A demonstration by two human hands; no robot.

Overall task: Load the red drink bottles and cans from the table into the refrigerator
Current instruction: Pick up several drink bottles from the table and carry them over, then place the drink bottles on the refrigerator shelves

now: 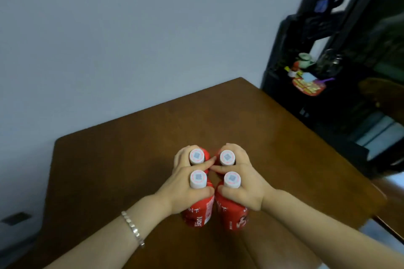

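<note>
Several red drink bottles with white caps stand close together on the brown wooden table [135,137]. My left hand [183,183] wraps the necks of the two left bottles, a near one [197,214] and a far one [196,157]. My right hand [242,183] wraps the necks of the two right bottles, a near one [235,216] and a far one [227,157]. The fingers of each hand pass between the caps, and my two index fingers touch in the middle. The far bottles' bodies are mostly hidden by my hands. No cans are in view.
A black appliance [310,35] stands at the back right beside the table's far corner, with a small teapot [305,60] and colourful items on its ledge. A dark glass-fronted cabinet [380,72] runs along the right. A grey wall lies behind.
</note>
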